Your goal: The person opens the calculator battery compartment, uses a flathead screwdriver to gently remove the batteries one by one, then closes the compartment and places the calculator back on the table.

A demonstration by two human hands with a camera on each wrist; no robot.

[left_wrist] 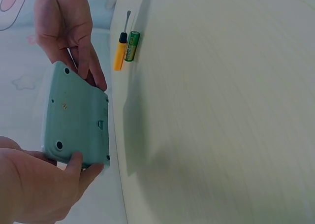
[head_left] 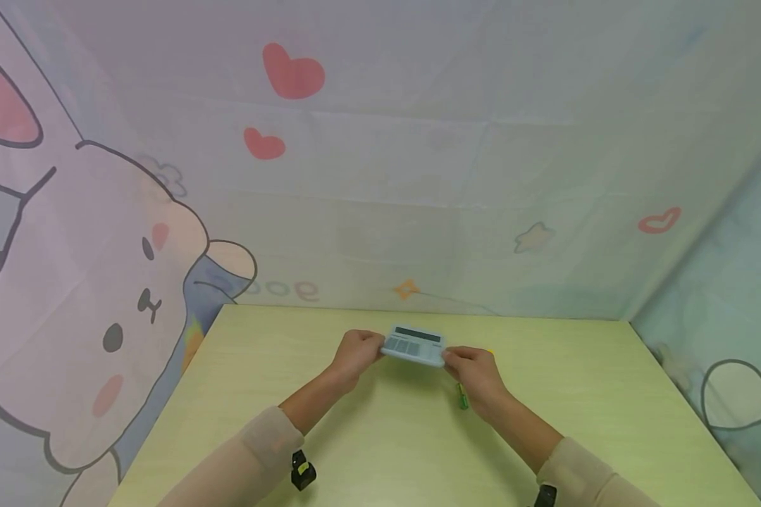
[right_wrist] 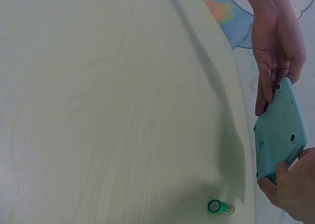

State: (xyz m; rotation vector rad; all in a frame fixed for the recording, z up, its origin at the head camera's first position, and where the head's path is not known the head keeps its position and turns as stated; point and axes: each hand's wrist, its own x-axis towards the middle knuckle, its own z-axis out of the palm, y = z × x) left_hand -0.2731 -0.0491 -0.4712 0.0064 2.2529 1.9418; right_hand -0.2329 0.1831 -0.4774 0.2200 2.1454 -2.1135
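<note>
A pale blue-green calculator (head_left: 414, 346) is held up above the table, its screen and keys showing in the head view. My left hand (head_left: 357, 358) grips its left edge, and my right hand (head_left: 477, 374) pinches the right edge between thumb and fingers. From below, the left wrist view shows the calculator's back (left_wrist: 78, 118), with dark screw holes near the corners and a small latch by one edge. Both hands appear there too, the left hand (left_wrist: 44, 184) at lower left and the right hand (left_wrist: 66, 32) at the top.
On the table (head_left: 380, 451), below my right hand, lies a green battery (head_left: 462, 396). Beside it is a screwdriver (left_wrist: 120, 51) with a yellow and black handle, mostly hidden by the hand in the head view. A printed cloth (head_left: 418, 176) hangs behind the table.
</note>
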